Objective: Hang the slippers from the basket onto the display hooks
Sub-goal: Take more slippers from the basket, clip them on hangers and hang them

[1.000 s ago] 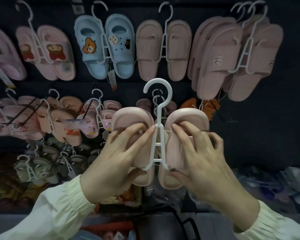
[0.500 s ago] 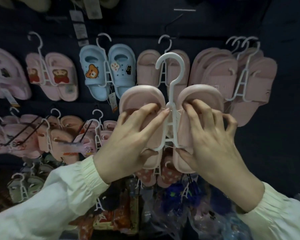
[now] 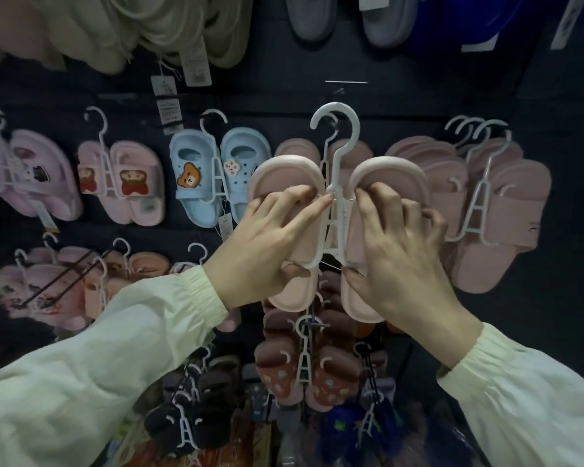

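A pair of plain pink slippers [image 3: 280, 170] is clipped to a white plastic hanger [image 3: 338, 156] with a large hook on top. My left hand [image 3: 267, 244] grips the left slipper, fingers over its strap and thumb under its sole. My right hand [image 3: 398, 244] grips the right slipper the same way. I hold the pair up in front of the dark display wall. The hanger's hook sits just above another plain pink pair [image 3: 368, 153] that hangs behind it. The wall hook for that row is hidden. No basket is in view.
Hung pairs cover the wall: blue slippers with a bear charm [image 3: 196, 183] to the left, stacked pink pairs [image 3: 499, 203] to the right, red patterned ones [image 3: 304, 375] below, beige and grey pairs [image 3: 169, 25] above. Black metal display hooks [image 3: 64, 281] stick out at lower left.
Both hands have raised the pink pair on its hanger, from the lower row up to the row with the blue slippers. My view tilted upward with it.
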The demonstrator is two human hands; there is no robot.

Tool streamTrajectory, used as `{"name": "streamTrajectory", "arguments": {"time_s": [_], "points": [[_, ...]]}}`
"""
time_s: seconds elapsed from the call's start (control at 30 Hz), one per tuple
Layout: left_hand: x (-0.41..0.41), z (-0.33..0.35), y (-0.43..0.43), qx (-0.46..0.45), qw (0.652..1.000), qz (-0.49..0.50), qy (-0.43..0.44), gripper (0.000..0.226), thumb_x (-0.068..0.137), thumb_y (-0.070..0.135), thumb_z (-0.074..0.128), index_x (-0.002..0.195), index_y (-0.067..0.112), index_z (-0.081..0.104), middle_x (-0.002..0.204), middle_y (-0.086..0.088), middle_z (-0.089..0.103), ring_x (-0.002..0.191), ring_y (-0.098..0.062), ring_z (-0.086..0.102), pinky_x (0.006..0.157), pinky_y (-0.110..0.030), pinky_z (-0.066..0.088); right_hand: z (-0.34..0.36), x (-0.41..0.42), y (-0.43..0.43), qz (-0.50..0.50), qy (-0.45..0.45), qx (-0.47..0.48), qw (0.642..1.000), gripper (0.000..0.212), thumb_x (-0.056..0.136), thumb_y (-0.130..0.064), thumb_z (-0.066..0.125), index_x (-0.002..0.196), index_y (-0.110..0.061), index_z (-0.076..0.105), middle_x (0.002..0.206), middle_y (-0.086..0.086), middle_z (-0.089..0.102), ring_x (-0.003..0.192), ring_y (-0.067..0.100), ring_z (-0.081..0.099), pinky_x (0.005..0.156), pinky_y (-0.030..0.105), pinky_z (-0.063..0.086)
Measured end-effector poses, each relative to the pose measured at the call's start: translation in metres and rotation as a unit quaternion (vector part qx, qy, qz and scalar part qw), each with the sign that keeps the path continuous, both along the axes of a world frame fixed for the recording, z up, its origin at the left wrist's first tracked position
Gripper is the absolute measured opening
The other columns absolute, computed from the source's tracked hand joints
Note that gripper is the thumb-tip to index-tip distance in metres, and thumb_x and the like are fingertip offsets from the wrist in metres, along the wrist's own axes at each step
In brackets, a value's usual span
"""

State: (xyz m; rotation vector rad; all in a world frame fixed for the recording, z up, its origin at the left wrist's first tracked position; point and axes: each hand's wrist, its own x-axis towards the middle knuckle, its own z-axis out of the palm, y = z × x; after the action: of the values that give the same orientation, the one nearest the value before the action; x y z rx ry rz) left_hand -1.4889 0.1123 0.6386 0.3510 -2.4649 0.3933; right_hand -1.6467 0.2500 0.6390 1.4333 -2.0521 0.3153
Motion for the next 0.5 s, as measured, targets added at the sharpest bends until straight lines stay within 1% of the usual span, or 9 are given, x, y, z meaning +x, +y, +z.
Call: {"name": "streamTrajectory", "arguments": {"time_s": [0.1,0.3,0.37,0.5], "points": [[-0.009,-0.004,-0.012,0.01,1.0,0.001,-0.006,0.114,0.066,0.042,0.088,0.156,0.016,0.025,0.145,-0.011,0.036,0.131,-0.031,0.037,0.109,-0.048,0.038,-0.006,-0.01,-0.012,0.002,0.001,0.0,1.0,0.102,0.073,-0.049,0.073,0.154,-0.013,0.023,0.151,0.009,0.026,0.128,0.032,0.036,0.106,0.055,0.029],[-0.028,-0.015,-0.038,0.008,0.999,0.032,-0.007,0.115,0.065,0.041,0.089,0.157,0.021,0.022,0.145,-0.008,0.037,0.128,-0.031,0.037,0.109,-0.051,0.038,-0.018,-0.029,-0.04,0.009,-0.001,0.001,1.0,0.101,0.072,-0.046,0.076,0.153,-0.013,0.024,0.151,0.01,0.026,0.128,0.033,0.035,0.108,0.056,0.029],[-0.036,-0.017,-0.046,0.011,0.999,0.046,-0.005,0.115,0.066,0.039,0.088,0.158,0.024,0.02,0.146,-0.006,0.037,0.127,-0.031,0.037,0.108,-0.05,0.038,-0.02,-0.035,-0.049,0.006,0.004,0.001,1.0,0.101,0.072,-0.046,0.077,0.152,-0.012,0.025,0.151,0.011,0.025,0.128,0.034,0.036,0.108,0.057,0.03],[-0.051,-0.018,-0.059,0.019,0.997,0.076,-0.005,0.116,0.067,0.042,0.087,0.158,0.029,0.017,0.147,-0.003,0.036,0.125,-0.03,0.037,0.104,-0.05,0.041,-0.019,-0.048,-0.071,-0.003,0.008,0.016,1.0,0.101,0.072,-0.046,0.079,0.151,-0.012,0.026,0.152,0.012,0.024,0.13,0.036,0.035,0.106,0.06,0.031]]}}
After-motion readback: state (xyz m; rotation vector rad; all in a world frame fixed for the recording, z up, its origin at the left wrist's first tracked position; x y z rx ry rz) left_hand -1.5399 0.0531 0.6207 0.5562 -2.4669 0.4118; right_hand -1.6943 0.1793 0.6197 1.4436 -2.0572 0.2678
